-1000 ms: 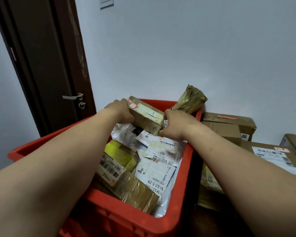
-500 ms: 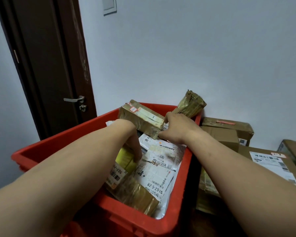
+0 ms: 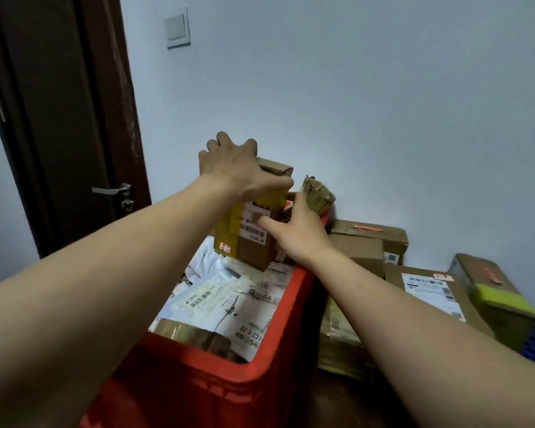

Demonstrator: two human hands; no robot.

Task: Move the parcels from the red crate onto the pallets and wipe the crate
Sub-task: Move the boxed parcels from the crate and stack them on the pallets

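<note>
Our red plastic crate point(image 3: 260, 376) stood packed with parcels point(image 3: 229, 304). Over its far end we held a yellow-taped brown cardboard box point(image 3: 254, 253) nearly upright: left hand point(image 3: 238, 171) clamped over its top, right hand point(image 3: 298, 237) gripping its side, thumb on the white label point(image 3: 250, 233).
</note>
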